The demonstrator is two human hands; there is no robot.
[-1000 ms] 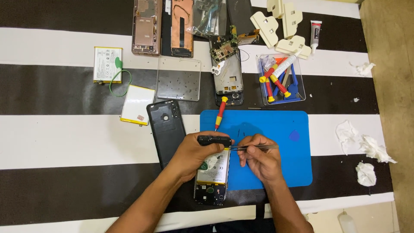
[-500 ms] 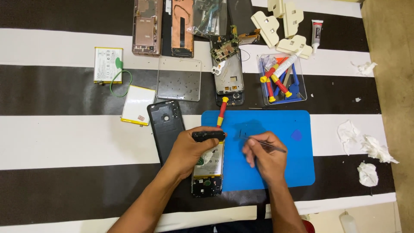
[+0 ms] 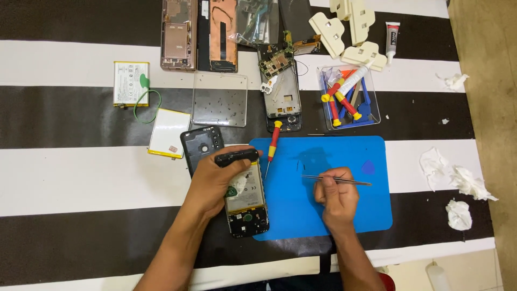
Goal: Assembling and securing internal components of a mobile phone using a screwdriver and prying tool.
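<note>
Head view: the right hand, its grip pinched on thin tweezers, has drawn back from the opened phone onto the blue mat. The left hand still presses the phone at the mat's left edge, grip clenched on a black tool, so the tweezers' work there looks paused.

Lighting bright and even from overhead. I note soft shadows under the right hand on the blue mat. Focus sharp throughout; no glare.
</note>
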